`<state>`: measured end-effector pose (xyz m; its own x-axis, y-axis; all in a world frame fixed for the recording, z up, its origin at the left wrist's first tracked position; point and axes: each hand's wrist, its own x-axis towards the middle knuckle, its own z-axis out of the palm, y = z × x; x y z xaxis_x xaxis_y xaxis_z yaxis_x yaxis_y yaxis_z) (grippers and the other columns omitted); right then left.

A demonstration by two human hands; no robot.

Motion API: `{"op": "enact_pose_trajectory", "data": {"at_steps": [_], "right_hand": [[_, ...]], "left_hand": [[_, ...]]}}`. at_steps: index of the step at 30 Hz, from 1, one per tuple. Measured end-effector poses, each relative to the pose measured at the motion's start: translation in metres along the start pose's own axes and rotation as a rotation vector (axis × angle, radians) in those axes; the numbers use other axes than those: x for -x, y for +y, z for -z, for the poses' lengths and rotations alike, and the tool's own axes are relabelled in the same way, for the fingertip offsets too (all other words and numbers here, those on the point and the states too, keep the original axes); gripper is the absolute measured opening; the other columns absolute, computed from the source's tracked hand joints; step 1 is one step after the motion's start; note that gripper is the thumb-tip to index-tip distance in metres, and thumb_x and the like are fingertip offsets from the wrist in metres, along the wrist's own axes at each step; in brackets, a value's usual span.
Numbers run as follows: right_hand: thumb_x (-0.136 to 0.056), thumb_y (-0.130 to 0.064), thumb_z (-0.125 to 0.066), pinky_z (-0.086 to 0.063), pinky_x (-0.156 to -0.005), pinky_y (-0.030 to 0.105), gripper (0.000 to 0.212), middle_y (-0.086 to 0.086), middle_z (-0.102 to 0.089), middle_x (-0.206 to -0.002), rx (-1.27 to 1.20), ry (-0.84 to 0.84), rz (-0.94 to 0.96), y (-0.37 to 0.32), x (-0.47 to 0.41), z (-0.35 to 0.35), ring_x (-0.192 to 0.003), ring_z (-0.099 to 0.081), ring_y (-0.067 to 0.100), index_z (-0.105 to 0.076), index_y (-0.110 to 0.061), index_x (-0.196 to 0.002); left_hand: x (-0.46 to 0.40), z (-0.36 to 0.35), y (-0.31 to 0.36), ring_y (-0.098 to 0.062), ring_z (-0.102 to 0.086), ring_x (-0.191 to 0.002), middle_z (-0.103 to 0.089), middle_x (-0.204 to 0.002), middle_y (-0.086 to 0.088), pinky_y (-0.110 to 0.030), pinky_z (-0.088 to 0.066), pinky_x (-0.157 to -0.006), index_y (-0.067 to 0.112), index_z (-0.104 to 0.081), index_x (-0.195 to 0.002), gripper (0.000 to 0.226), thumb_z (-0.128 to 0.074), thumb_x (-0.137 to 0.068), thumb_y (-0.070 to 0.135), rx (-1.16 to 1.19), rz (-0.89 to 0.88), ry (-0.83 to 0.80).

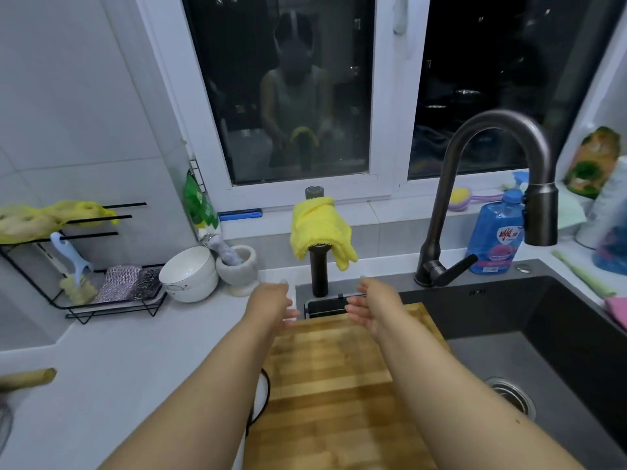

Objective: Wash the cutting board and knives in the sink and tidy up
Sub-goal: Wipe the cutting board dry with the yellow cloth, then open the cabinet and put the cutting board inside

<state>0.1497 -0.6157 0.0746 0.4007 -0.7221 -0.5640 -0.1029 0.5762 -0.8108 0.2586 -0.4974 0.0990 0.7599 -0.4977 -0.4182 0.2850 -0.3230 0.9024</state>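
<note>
— Where your forearms reach out over it, what lies nearest you?

— Your rectangular wooden cutting board (334,385) spans the left part of the dark grey sink (556,337), its left edge at the white countertop (135,364) and its right edge above the open basin, where the round metal drain (512,396) sits clear of the board.

— And my hands?

— Your left hand (273,300) and right hand (368,305) hover side by side above the board's far edge, palms turned toward each other, fingers loose and spread, holding nothing. A gap separates them.

— What is beyond?

— Just past your fingertips stands a black cylindrical post (319,269) with a yellow cloth (320,228) draped on it. To its right, the dark curved metal faucet (492,198) arches over the basin, with the blue dish soap bottle (495,235) behind it. To the left, stacked white bowls (190,274) and a pale stone mortar (237,269) stand near the black wire rack (112,300). I cannot see any knives.
</note>
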Motion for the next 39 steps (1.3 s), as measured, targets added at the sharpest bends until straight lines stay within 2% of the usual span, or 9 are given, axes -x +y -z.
{"op": "enact_pose_trajectory", "data": {"at_steps": [4, 9, 13, 18, 23, 26, 33, 39], "right_hand": [[-0.098, -0.031, -0.046, -0.054, -0.074, 0.037, 0.034, 0.013, -0.061, -0.087, 0.059, -0.047, -0.034, 0.028, 0.019, -0.007, -0.075, -0.061, 0.025, -0.057, -0.004, -0.117], [-0.098, -0.034, -0.045, -0.05, -0.066, 0.031, 0.032, 0.011, -0.06, -0.086, 0.113, -0.084, 0.007, 0.047, 0.038, -0.011, -0.07, -0.057, 0.022, -0.058, -0.008, -0.112], [-0.097, -0.035, -0.047, -0.05, -0.066, 0.03, 0.032, 0.009, -0.061, -0.084, 0.134, -0.115, 0.047, 0.058, 0.047, -0.013, -0.071, -0.057, 0.021, -0.059, -0.008, -0.109], [-0.097, -0.037, -0.047, -0.049, -0.065, 0.03, 0.033, 0.008, -0.063, -0.085, 0.171, -0.222, 0.037, 0.076, 0.06, -0.026, -0.075, -0.06, 0.021, -0.06, -0.009, -0.107], [-0.097, -0.038, -0.046, -0.047, -0.064, 0.029, 0.033, 0.006, -0.061, -0.078, 0.237, -0.371, 0.009, 0.1, 0.084, -0.037, -0.066, -0.058, 0.018, -0.06, -0.009, -0.103], [-0.097, -0.039, -0.047, -0.047, -0.064, 0.029, 0.032, 0.006, -0.062, -0.076, 0.278, -0.468, -0.029, 0.114, 0.103, -0.028, -0.064, -0.058, 0.018, -0.06, -0.009, -0.097], [-0.095, -0.038, -0.049, -0.049, -0.063, 0.029, 0.03, 0.007, -0.065, -0.078, 0.386, -0.663, -0.091, 0.154, 0.145, 0.011, -0.064, -0.06, 0.018, -0.06, -0.011, -0.094], [-0.096, -0.039, -0.048, -0.051, -0.069, 0.032, 0.03, 0.011, -0.067, -0.09, 0.462, -0.806, -0.245, 0.21, 0.186, 0.025, -0.075, -0.063, 0.023, -0.059, -0.011, -0.095]], "left_hand": [[0.013, 0.009, -0.026, -0.026, -0.06, -0.079, -0.059, -0.104, -0.018, -0.039, -0.054, -0.075, 0.006, -0.046, -0.11, 0.02, -0.043, -0.101, 0.024, -0.094, 0.046, -0.038], [0.027, 0.018, -0.042, -0.024, -0.06, -0.074, -0.062, -0.099, -0.015, -0.035, -0.054, -0.07, 0.005, -0.051, -0.104, 0.02, -0.045, -0.101, 0.024, -0.145, 0.041, -0.061], [0.041, 0.027, -0.053, -0.023, -0.059, -0.07, -0.06, -0.097, -0.015, -0.034, -0.054, -0.069, 0.006, -0.053, -0.109, 0.021, -0.045, -0.1, 0.023, -0.136, 0.037, -0.065], [0.064, 0.046, -0.069, -0.022, -0.057, -0.068, -0.057, -0.095, -0.014, -0.031, -0.051, -0.061, 0.004, -0.053, -0.113, 0.026, -0.045, -0.1, 0.025, -0.088, 0.053, -0.037], [0.098, 0.071, -0.095, -0.021, -0.057, -0.062, -0.057, -0.091, -0.014, -0.028, -0.049, -0.054, 0.004, -0.054, -0.107, 0.024, -0.046, -0.1, 0.025, 0.001, 0.081, 0.07], [0.123, 0.077, -0.12, -0.023, -0.057, -0.062, -0.059, -0.086, -0.014, -0.028, -0.049, -0.053, 0.002, -0.055, -0.114, 0.028, -0.047, -0.099, 0.025, 0.053, 0.097, 0.15], [0.202, 0.066, -0.176, -0.025, -0.061, -0.07, -0.06, -0.091, -0.014, -0.033, -0.053, -0.063, 0.003, -0.054, -0.115, 0.029, -0.049, -0.098, 0.026, 0.156, 0.139, 0.342], [0.282, 0.076, -0.222, -0.022, -0.061, -0.067, -0.061, -0.095, -0.014, -0.034, -0.054, -0.065, 0.007, -0.055, -0.113, 0.024, -0.048, -0.098, 0.024, 0.196, 0.186, 0.514]]}}
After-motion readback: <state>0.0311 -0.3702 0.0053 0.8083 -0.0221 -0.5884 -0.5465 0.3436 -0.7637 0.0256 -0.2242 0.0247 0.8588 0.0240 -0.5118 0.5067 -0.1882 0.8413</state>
